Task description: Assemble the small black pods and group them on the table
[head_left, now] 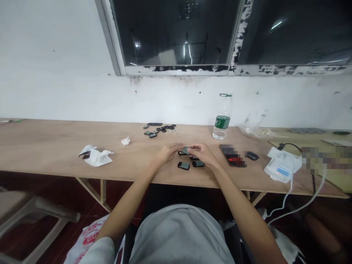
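Near the middle of the wooden table, my right hand (202, 152) pinches a small grey-green plate (186, 150) between its fingers. My left hand (169, 152) is just left of the plate, fingers stretched toward a black-rimmed piece (180, 153) under it; whether they touch it is unclear. Closer to the front edge lie two flat black pieces with grey-green faces, one on the left (183, 165) and one on the right (198, 163). Another dark piece is partly hidden by my right hand.
Several black pieces (152, 135) and small white bits (172, 132) lie near the wall. A water bottle (221, 123), phone (232, 156), dark oval object (252, 156) and white box with cables (282, 165) stand right. Crumpled tissues (98, 157) lie left.
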Available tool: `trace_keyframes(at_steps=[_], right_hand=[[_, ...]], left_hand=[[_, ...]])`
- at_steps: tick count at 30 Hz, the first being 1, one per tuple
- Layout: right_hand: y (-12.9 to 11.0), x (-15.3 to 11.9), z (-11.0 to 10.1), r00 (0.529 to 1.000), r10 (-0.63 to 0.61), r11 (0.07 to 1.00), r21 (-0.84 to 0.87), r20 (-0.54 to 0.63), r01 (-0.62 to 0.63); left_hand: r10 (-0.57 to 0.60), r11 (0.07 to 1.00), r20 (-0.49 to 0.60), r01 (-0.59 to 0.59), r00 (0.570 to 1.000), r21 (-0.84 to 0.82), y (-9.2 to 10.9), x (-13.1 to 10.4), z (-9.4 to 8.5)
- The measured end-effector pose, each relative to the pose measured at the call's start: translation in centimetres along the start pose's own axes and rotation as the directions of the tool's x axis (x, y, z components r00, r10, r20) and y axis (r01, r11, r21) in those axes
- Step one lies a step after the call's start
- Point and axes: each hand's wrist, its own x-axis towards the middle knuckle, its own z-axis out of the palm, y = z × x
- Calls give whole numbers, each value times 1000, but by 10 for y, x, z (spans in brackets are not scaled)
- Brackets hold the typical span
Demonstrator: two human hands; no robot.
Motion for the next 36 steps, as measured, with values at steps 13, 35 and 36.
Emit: trace_keyframes(at_steps=[13, 35, 36], right_hand=[[15, 7, 5, 991, -115, 960, -264, -75, 91], [34, 5, 19, 960, -238, 639, -721, 147, 268], [34, 5, 19, 956, -241, 631, -722, 165, 284]], left_hand=[[-139, 990, -77, 137, 987, -29, -5, -3, -15], [-575, 791, 397, 610, 716, 45, -62, -30, -43], [-578, 790, 396, 611, 714, 50, -61, -30, -43]])
